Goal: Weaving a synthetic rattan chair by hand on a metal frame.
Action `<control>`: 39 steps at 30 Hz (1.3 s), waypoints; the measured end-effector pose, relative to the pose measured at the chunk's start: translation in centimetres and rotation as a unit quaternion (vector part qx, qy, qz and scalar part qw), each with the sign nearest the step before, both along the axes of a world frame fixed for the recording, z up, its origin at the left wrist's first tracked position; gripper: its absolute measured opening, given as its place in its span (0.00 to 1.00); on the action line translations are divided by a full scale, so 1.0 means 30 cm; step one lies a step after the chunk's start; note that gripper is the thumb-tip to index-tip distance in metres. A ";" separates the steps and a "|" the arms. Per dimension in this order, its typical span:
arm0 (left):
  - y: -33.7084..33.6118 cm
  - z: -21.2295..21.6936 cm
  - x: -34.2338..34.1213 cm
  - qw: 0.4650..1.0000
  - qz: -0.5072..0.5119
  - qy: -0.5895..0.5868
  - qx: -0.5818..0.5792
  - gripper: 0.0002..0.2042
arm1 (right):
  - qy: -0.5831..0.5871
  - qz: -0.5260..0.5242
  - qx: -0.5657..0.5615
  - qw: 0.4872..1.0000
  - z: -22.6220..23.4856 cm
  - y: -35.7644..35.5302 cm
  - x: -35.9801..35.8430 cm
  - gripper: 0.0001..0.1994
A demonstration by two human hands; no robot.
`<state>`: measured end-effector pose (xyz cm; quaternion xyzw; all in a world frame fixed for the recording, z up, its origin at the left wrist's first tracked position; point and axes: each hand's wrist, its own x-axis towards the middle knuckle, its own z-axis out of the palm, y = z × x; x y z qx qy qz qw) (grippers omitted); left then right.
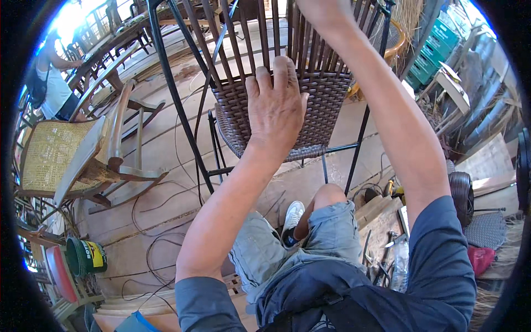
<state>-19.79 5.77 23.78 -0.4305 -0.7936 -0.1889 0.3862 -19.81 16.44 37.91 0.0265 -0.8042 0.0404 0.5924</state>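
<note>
Before me stands a chair with a black metal frame point(178, 97) and a dark brown woven panel point(323, 99). Long brown upright strips point(241, 41) run up from the weave. My left hand point(276, 105) lies on the upper part of the weave, fingers stretched over its edge at the foot of the strips. My right hand point(326, 8) is raised at the top edge of the view, over the strips. It is blurred and cut off there, so its fingers and anything in them are hidden. A loose dark strand point(203, 102) hangs beside the frame's left side.
A wooden rocking chair with a cane seat point(61, 152) lies at left, near a green bucket point(86, 257). Loose strands point(152, 249) curl over the floorboards. Tools point(387, 252) lie by my right side. Green crates point(434, 50) stand far right. Another person point(52, 83) is far left.
</note>
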 end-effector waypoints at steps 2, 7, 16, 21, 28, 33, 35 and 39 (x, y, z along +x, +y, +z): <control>-0.030 -0.009 -0.007 0.999 -0.029 -0.001 0.019 0.29 | -0.075 0.265 -0.198 0.941 -0.031 -0.033 0.141 0.16; -0.001 0.013 0.021 0.995 -0.057 0.058 0.060 0.27 | -0.410 -0.073 -0.240 0.877 0.059 -0.093 0.250 0.12; 0.101 0.022 0.022 0.999 -0.042 0.027 0.008 0.26 | -0.066 0.021 -0.105 0.992 -0.092 0.134 0.114 0.08; 0.063 0.011 0.058 0.994 -0.075 0.040 0.071 0.23 | -0.261 0.012 -0.159 0.952 -0.141 0.205 0.299 0.10; 0.182 0.025 0.037 0.997 -0.041 0.055 -0.027 0.20 | -0.180 -0.017 -0.284 0.942 0.038 0.091 0.179 0.08; 0.178 0.012 0.055 0.993 -0.025 0.085 -0.072 0.19 | -0.048 -0.089 -0.102 0.990 -0.194 0.248 0.203 0.15; 0.127 -0.022 0.027 0.991 -0.119 0.060 0.014 0.18 | -0.108 0.016 -0.291 0.951 -0.272 0.214 0.285 0.19; 0.179 0.035 0.053 0.981 -0.161 0.106 0.035 0.15 | -0.332 -0.072 -0.205 0.918 -0.184 0.344 0.326 0.15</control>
